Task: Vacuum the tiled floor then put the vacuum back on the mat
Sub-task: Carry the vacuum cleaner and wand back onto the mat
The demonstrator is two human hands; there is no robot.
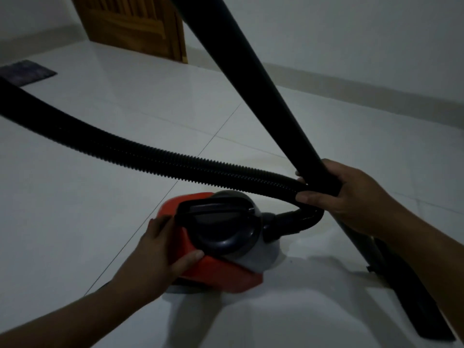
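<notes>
A small red and grey vacuum (223,267) with a black carry handle stands on the white tiled floor (75,197). My left hand (155,254) grips its red rear end, thumb on the side. My right hand (351,197) is wrapped around the black rigid tube (263,84) together with the ribbed black hose (125,146), which loops from the vacuum's front out past the left edge. The tube rises toward the top of the view. A dark mat (25,71) lies at the far left.
A wooden door (140,23) stands at the back, with a pale skirting along the walls. A long black floor nozzle (406,290) lies on the tiles at the lower right, under my right forearm. The room is dim.
</notes>
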